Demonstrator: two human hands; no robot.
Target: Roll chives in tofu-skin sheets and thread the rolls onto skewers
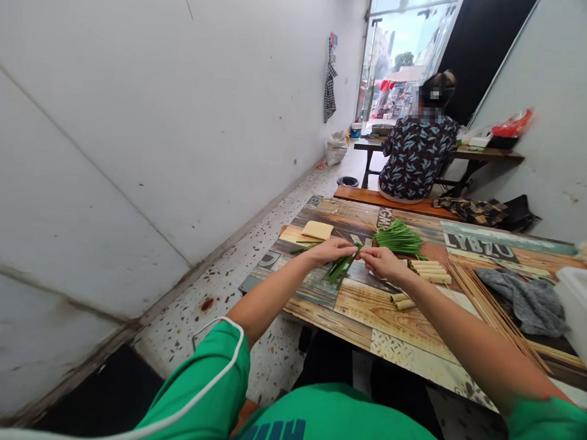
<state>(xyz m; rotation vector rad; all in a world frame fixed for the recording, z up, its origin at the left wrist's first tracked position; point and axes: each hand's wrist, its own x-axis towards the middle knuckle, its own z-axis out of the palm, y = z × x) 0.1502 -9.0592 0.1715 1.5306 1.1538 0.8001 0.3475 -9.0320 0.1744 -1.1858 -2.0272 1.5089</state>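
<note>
Several loose green stems (303,246) are lying on the wood-patterned table (367,309) at nine o'clock from where the two hands are meeting. A squarish, pale yellow stack (317,230) is resting at ten o'clock, looking flat and smooth. The left hand (335,248) is gripping a small bundle of green stems (338,271). This bundle is slanting over the table, its free ends fanning out towards seven o'clock; its stems are looking thin, grass-like and deep green. The right hand (381,260) is holding its bent fingertips together at the bundle's upper end; whether they are pinching a stem, I cannot tell. A thick pile of brighter green stems (397,236) is spreading at two o'clock, its strands running roughly alongside one another. Two pale rolls (405,303) are showing between four and five o'clock, partly behind the right forearm. Well beyond, at one o'clock, a person in a leaf-print shirt (416,157) is sitting facing away. More pale yellow rolls (429,271) are lying side by side just past three o'clock. Farther out, long thin sticks (492,314) are stretching at four o'clock, and a crumpled grey cloth (529,300) is lying beside them.
</note>
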